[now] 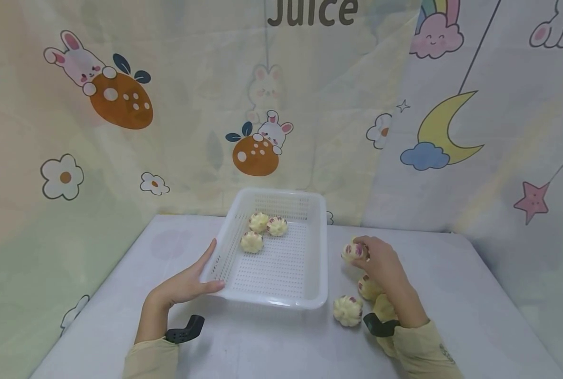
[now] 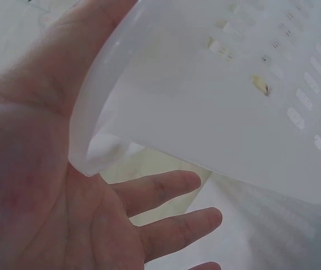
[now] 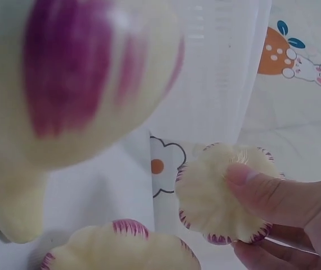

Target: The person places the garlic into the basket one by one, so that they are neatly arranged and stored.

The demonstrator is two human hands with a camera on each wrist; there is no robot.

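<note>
Tabletop (image 1: 262,347): white, smooth. Behind: pale yellow-green printed backdrop (image 1: 196,100), w/ rabbit-and-fruit motif (image 1: 122,100), flower (image 1: 62,177), "Juice" lettering (image 1: 312,12). R. side: greyish panel (image 1: 504,68), crescent moon (image 1: 444,131), pink star (image 1: 531,202). Light soft, approx. even; source unclear.

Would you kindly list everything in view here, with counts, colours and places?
basket: one, white, on the table
bulbs: three, cream and purple, inside the basket
loose bulbs: at least three, some partly hidden, cream and purple, right of the basket
held bulb: one, cream and purple, right of the basket
table: one, white, before the backdrop
backdrop: count unclear, pale with cartoon prints, behind
wrist cameras: two, black, by the sleeves
sleeves: two, beige, bottom of head view
left hand: one, bare, touching basket rim
right hand: one, bare, pinching held bulb
</note>
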